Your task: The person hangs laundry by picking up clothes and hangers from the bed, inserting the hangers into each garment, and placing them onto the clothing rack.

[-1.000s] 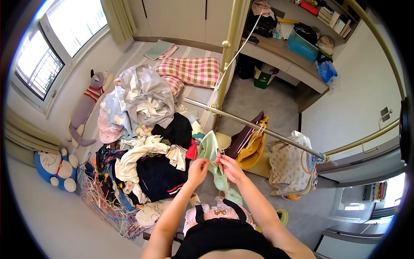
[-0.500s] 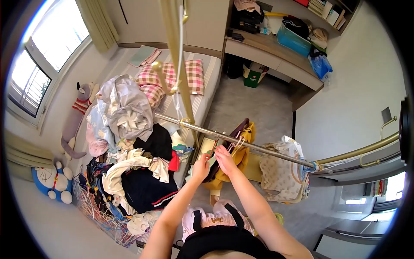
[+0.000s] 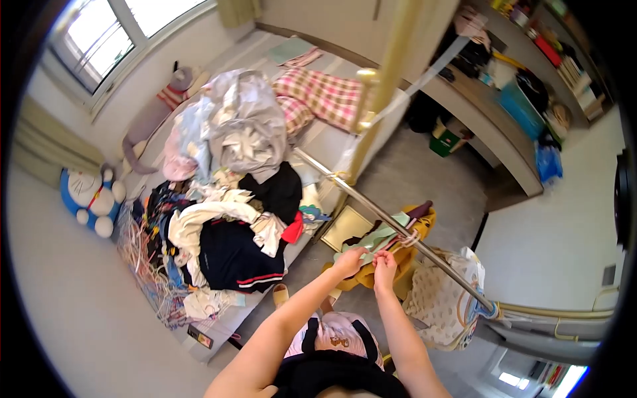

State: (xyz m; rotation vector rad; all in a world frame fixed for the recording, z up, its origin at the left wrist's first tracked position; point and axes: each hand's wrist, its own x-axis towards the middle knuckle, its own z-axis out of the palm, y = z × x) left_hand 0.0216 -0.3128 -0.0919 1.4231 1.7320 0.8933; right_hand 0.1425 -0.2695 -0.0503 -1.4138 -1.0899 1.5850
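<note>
A light green garment [image 3: 381, 236] hangs from the metal rail [image 3: 371, 207], beside a dark maroon garment [image 3: 421, 211] and a mustard-yellow garment [image 3: 365, 276]. My left hand [image 3: 350, 261] is closed at the green garment's lower left edge, its fingers pinched on the fabric. Just to the right, my right hand [image 3: 385, 268] has its fingers pressed together in front of the green and yellow cloth; what they hold, if anything, is too small to tell. White hangers [image 3: 410, 239] are bunched on the rail.
Clothes [image 3: 232, 249] are heaped on the bed at the left, beside tangled hangers [image 3: 149, 278]. Checked pillows [image 3: 322, 96] lie behind. A patterned cloth bundle [image 3: 438, 298] is at the rail's right end. An upright gold pole [image 3: 381, 99] rises near the bed.
The green garment has gone from my hands in front of me to the rail, beside the other hung clothes. My hands have followed it to the right. The camera view has turned.
</note>
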